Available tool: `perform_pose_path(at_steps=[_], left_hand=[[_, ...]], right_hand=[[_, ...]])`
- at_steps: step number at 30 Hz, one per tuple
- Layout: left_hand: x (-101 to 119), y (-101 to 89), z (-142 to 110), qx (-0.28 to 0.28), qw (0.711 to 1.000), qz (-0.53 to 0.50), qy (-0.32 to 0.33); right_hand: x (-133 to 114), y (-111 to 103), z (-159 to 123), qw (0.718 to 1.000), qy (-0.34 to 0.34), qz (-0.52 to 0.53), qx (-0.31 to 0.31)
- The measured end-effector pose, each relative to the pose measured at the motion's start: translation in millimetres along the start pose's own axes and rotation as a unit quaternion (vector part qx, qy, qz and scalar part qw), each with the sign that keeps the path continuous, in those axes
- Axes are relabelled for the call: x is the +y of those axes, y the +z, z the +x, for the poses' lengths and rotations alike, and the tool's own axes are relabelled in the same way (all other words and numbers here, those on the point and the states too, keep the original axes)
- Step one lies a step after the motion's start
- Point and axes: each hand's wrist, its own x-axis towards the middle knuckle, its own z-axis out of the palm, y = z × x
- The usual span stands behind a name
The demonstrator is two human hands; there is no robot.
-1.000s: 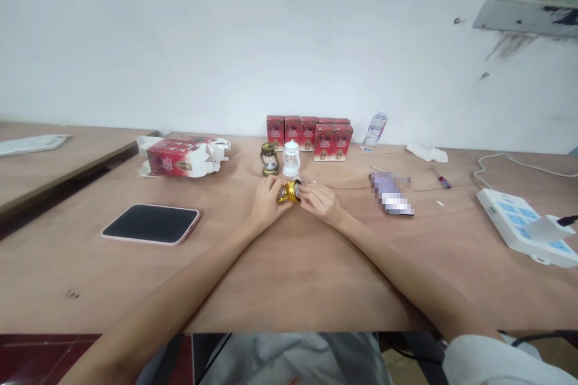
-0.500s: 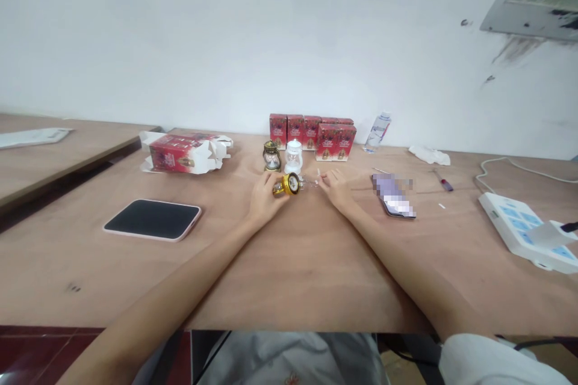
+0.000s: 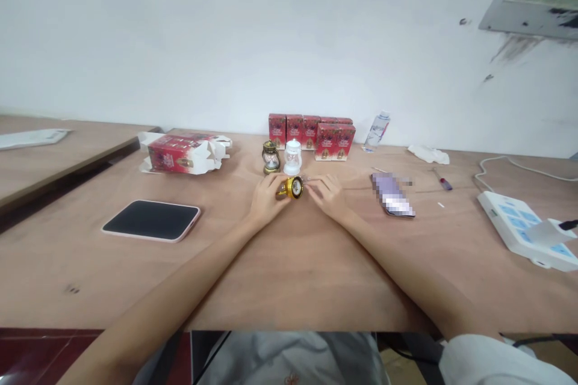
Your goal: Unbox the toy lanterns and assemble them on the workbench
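Observation:
A small gold lantern (image 3: 295,187) lies tipped over in my left hand (image 3: 266,200), its round base turned toward me. The fingers of that hand are wrapped round its body. My right hand (image 3: 329,195) is at the lantern's right side, with its fingertips together by a small, clear or shiny piece (image 3: 306,180); what they pinch is too small to make out. Just beyond my hands a bronze-coloured lantern (image 3: 271,158) and a white lantern (image 3: 293,157) stand upright, side by side.
Red printed boxes (image 3: 332,142) stand in rows by the wall, with a clear bottle (image 3: 376,132) to their right. A torn pack of red boxes (image 3: 174,153) and a phone (image 3: 152,220) lie left. Rightward are another phone (image 3: 391,194), a screwdriver (image 3: 445,183) and a power strip (image 3: 510,222).
My right hand has moved left, up to the lantern. The lantern has shifted slightly to the right and its base faces me; my left hand still holds it.

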Motion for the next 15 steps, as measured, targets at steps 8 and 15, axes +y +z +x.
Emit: perform_pose_path(at_steps=[8,15], left_hand=[[4.7,-0.3,-1.9,-0.024,0.998,0.06,0.014],[4.4,0.1,-2.7,-0.025,0.996,0.076,0.026]], right_hand=[[-13.2,2.2,-0.5,0.999,-0.032,0.04,0.019],[-13.6,0.2,1.3,0.998,-0.032,0.053,0.012]])
